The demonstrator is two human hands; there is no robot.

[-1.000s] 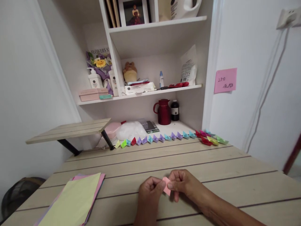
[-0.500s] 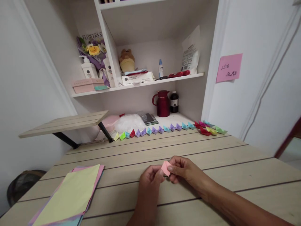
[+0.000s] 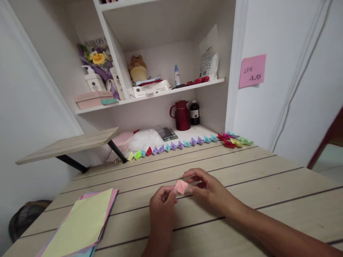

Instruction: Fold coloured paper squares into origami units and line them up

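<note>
A small folded pink paper [image 3: 181, 186] is held above the table, its diamond shape marked by a crease down the middle. My left hand [image 3: 163, 200] pinches it by the left corner. Just to its right, my right hand [image 3: 205, 187] has its fingers spread apart, with the thumb close to the paper's right corner; whether the thumb touches it I cannot tell. Along the back of the table runs a row of small folded paper boats [image 3: 180, 145] in purple, blue, red, green and yellow.
A stack of coloured paper sheets [image 3: 80, 223], yellow on top, lies at the left. Behind it stands a small wooden riser [image 3: 69, 142] on black legs. More paper boats [image 3: 229, 142] cluster at the back right. A red jug [image 3: 182, 116] and a dark bottle [image 3: 194, 113] stand in the shelf.
My right hand has let go of the pink paper and opened its fingers. The paper has turned slightly in my left hand. The whole view has shifted a little.
</note>
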